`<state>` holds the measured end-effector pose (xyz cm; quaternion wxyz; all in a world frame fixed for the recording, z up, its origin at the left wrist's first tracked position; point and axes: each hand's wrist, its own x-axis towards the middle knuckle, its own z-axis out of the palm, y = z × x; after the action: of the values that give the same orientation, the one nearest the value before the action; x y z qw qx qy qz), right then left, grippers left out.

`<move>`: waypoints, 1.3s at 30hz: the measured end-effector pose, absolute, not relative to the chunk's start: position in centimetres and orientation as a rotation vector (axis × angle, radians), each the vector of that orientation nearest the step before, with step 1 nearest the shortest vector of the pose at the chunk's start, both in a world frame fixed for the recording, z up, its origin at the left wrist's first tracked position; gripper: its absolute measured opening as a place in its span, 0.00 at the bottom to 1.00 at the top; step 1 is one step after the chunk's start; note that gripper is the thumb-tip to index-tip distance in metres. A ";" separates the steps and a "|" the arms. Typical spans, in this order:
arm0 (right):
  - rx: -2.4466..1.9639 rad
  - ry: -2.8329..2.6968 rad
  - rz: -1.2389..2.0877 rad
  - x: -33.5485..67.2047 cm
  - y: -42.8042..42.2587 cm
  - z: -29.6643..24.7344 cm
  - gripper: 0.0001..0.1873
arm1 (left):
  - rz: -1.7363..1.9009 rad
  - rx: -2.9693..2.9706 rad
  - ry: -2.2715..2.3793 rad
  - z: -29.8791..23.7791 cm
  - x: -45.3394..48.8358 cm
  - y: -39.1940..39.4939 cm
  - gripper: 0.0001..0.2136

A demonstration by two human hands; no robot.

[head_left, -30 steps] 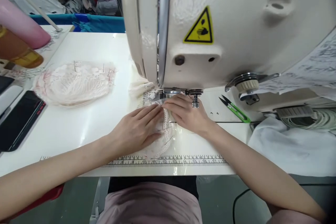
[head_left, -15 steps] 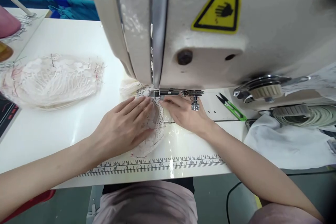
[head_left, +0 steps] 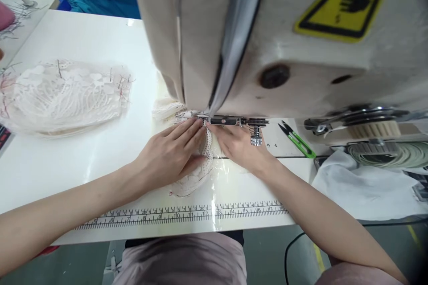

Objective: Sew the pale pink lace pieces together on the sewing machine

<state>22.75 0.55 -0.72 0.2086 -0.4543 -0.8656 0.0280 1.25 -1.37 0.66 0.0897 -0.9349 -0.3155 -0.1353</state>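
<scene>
Under the sewing machine (head_left: 207,44) lies a piece of white lace fabric (head_left: 195,180), with its scalloped edge running up to the presser foot. My left hand (head_left: 175,149) rests flat on the lace, fingers stretched toward the needle area and thumb a little apart. To the right of the foot, my right hand (head_left: 242,144) lies low on the machine bed at the lace's edge. Its fingertips are partly hidden behind the metal guide (head_left: 234,121), so what they touch is unclear. Gathered lace also shows beyond the foot, to the left.
Another lace piece (head_left: 70,98) with loose dark threads lies on the left of the table. Green thread snips (head_left: 297,140) are right of my right hand. White cloth (head_left: 364,187) sits farther right, near a coil of cord (head_left: 401,153). A printed ruler (head_left: 180,216) runs along the front edge.
My left hand has shifted slightly right and up toward the presser foot, and the lace under it has moved a little forward. The view has tilted; my right hand is nearly unchanged.
</scene>
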 end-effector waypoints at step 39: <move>-0.640 -2.563 -0.242 23.5 -0.2 0.5 0.13 | -0.562 -2.813 -0.614 3.7 0.6 -1.9 0.18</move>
<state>23.52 -0.23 0.47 0.2419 -0.2340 -0.9375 -0.0885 0.58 -1.90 3.66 0.1041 -0.9537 -0.2081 -0.1905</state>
